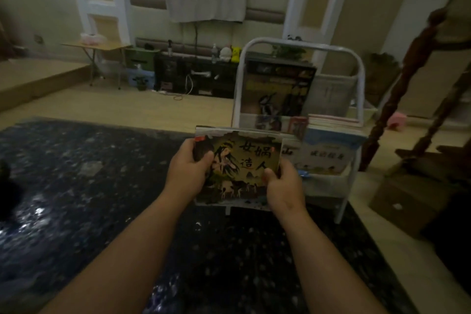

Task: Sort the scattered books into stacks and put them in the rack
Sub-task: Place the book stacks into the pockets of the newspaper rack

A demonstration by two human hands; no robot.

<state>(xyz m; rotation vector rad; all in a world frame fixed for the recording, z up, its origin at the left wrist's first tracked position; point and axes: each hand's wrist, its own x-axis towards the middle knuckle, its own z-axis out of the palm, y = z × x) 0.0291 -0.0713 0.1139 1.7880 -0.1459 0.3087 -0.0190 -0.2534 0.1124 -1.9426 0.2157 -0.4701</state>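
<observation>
**Stack of books (242,160) held up before the white rack (300,44)**

A dark speckled surface (76,199) fills the lower half of the view, glossy where light catches it. At its far right edge stands the white rack, a tubular frame with tiered pockets. In the upper tier a dark-covered book (277,84) stands upright and faces forward. A pale blue book (328,153) sits in a lower pocket, with more books lying between the two (too blurred to count). A cardboard box (407,201) rests on the floor to the right of the rack.

The stack of books is in the air above the far part of the surface, just in front of the rack's lower pockets, its yellowish top cover with black brush characters tilted toward the camera. Several page edges show along its top. The left hand (187,176) grips its left edge, thumb on the cover. The right hand (283,186) grips the lower right corner the same way. The hands are apart, one at each side.
</observation>
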